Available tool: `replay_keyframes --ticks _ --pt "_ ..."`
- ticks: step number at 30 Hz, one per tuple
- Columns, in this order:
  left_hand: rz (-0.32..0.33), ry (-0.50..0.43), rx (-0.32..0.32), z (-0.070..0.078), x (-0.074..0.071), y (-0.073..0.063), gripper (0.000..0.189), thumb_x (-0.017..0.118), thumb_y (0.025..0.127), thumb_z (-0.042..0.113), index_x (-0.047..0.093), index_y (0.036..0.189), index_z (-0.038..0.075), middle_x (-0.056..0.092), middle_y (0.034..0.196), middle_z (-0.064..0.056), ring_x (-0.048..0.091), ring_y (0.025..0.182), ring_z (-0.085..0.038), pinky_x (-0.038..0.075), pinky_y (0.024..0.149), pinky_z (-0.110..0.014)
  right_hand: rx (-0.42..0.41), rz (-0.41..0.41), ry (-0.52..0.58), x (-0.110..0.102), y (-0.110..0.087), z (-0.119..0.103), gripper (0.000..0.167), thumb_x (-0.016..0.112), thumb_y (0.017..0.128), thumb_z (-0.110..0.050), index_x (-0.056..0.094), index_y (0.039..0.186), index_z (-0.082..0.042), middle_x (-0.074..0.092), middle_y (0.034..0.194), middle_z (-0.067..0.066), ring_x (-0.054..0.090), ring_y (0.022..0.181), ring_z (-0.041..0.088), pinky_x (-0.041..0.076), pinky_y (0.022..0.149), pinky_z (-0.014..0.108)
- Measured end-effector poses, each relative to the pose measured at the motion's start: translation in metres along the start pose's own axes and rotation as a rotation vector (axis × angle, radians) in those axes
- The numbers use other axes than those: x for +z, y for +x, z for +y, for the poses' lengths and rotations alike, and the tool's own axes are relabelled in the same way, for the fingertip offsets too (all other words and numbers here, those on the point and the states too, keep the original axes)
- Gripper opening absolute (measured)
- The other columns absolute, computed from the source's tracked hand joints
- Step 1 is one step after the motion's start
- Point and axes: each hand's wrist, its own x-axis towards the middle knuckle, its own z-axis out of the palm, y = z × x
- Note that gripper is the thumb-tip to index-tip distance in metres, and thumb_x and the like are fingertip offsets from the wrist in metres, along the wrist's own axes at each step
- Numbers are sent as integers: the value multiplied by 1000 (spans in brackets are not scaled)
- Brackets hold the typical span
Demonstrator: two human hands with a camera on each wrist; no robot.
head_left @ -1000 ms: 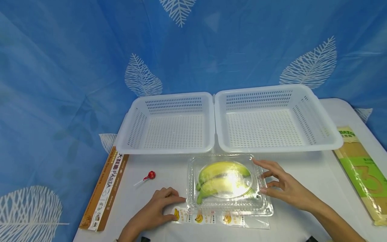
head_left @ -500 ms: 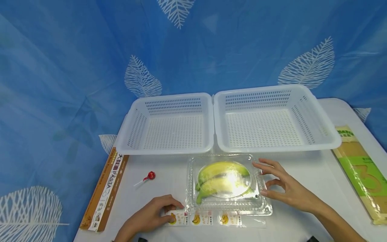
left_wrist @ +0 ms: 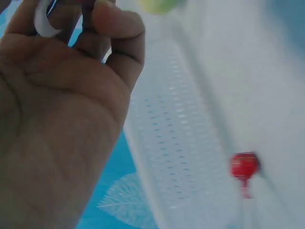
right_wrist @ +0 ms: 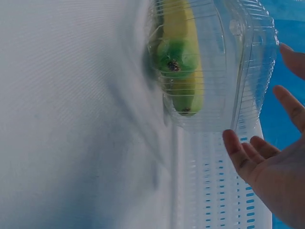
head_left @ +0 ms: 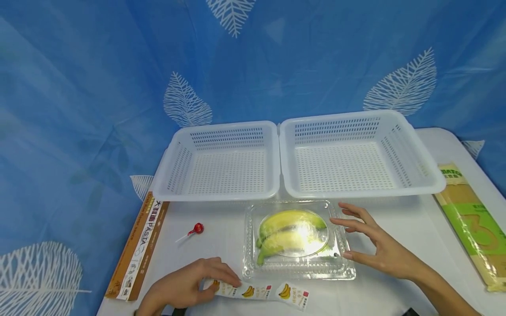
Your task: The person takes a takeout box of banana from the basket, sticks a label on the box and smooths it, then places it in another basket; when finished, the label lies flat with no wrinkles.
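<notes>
A clear plastic clamshell box (head_left: 253,267) with green-yellow bananas (head_left: 282,224) inside lies at the table's middle, its lid down. My left hand (head_left: 189,283) pinches one end of a strip of banana stickers (head_left: 261,293) just in front of the box. A curled white edge of the strip shows between the fingers in the left wrist view. My right hand (head_left: 379,250) has its fingers spread at the box's right side. In the right wrist view, the fingertips are close to the clear wall; whether they touch it I cannot tell.
Two white plastic baskets (head_left: 228,197) stand side by side behind the box. A red lollipop (head_left: 198,228) lies to the left. Beyond it is a brown pasta box (head_left: 136,254), and a green-and-tan packet (head_left: 474,228) lies at the right edge.
My left hand has drawn the sticker strip out from under the box's front edge, toward the left and front. The right hand's fingers have spread wider. The box has barely moved.
</notes>
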Motion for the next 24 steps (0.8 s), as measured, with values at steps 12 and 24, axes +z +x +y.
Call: replay_keyframes --ticks 12,24 --pt "24 37 108 20 -38 44 26 57 96 0 69 117 9 69 115 -4 64 106 -11 54 87 -28 -243 6 49 -1 9 -16 67 80 73 3 56 135 -6 40 150 17 29 143 22 25 105 10" --pt "96 89 16 22 -80 96 28 59 92 -4 71 114 9 66 115 -5 60 100 -14 54 79 -27 -325 -213 82 5 32 -32 53 73 87 -8 55 137 -14 51 144 6 35 141 17 31 110 17"
